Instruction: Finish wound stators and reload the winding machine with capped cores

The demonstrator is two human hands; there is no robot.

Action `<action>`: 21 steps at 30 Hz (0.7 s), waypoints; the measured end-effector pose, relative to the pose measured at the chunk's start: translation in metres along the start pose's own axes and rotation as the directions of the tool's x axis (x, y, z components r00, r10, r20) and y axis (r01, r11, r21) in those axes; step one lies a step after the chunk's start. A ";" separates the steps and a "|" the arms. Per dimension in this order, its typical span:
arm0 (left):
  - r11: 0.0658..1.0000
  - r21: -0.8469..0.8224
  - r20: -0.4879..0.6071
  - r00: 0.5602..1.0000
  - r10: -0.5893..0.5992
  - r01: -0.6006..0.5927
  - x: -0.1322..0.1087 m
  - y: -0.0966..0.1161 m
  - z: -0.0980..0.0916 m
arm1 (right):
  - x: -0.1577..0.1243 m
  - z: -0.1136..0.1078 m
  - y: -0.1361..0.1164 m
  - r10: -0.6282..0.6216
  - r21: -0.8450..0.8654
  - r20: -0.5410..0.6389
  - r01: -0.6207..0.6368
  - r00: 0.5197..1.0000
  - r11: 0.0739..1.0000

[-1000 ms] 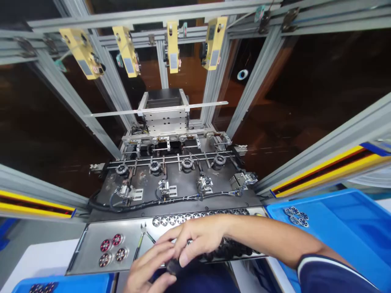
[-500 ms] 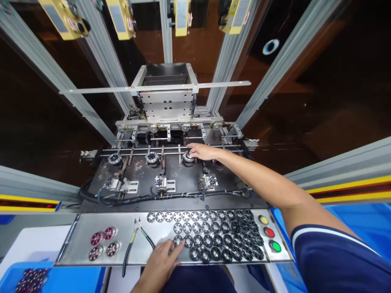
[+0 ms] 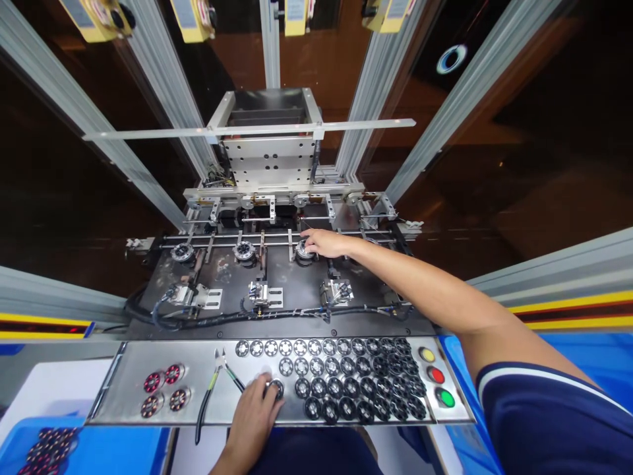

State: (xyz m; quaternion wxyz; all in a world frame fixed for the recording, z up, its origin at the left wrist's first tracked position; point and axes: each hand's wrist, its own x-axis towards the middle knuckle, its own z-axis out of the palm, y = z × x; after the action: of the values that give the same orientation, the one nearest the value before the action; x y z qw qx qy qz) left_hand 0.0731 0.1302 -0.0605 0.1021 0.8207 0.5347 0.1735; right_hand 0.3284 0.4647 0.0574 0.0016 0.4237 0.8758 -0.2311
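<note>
My left hand (image 3: 253,410) rests low over the metal tray, its fingers closed on a black stator core (image 3: 275,389) standing apart from the rows. Beside its wrist side lie diagonal pliers (image 3: 210,389) with green-and-black handles, jaws spread. My right arm reaches across to the machine, where my right hand (image 3: 326,243) has bent fingers on the third round holder (image 3: 304,253). What is pinched there is hidden by the fingers. Two other holders, the left one (image 3: 182,253) and the middle one (image 3: 244,252), each carry a ring-shaped part.
Rows of black stator cores (image 3: 333,386) fill the right of the tray (image 3: 123,389). Several copper-and-red wound stators (image 3: 173,373) sit at its left. Yellow, red and green buttons (image 3: 436,375) flank the tray's right end. A blue bin (image 3: 119,452) holds more wound stators.
My left hand has closed on a stator core at the row's left end and drawn it a little left, away from the others. My right hand stays at the third holder.
</note>
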 end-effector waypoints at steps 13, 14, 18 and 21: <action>0.987 -0.162 -0.101 0.995 -0.004 -0.012 -0.007 -0.004 -0.025 | 0.012 0.009 0.006 0.042 -0.029 0.021 -0.041 0.999 0.999; 0.979 -0.205 -0.095 0.995 -0.024 0.004 -0.007 -0.005 -0.029 | 0.010 0.007 0.004 0.035 -0.034 0.003 -0.035 0.999 0.999; 0.831 -0.492 -0.030 0.949 -0.315 0.260 -0.005 0.000 -0.055 | -0.008 -0.001 -0.005 -0.008 -0.071 -0.100 0.001 0.995 0.997; 0.638 -0.662 0.006 0.854 -0.520 0.393 -0.004 0.007 -0.081 | -0.029 -0.002 -0.010 -0.062 -0.103 -0.137 0.048 0.989 0.994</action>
State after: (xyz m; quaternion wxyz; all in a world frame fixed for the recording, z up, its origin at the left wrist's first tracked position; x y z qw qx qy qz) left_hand 0.0453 0.1227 0.0158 0.3667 0.5523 0.6395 0.3891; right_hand 0.3394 0.4388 0.0692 -0.0450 0.4139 0.8956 -0.1569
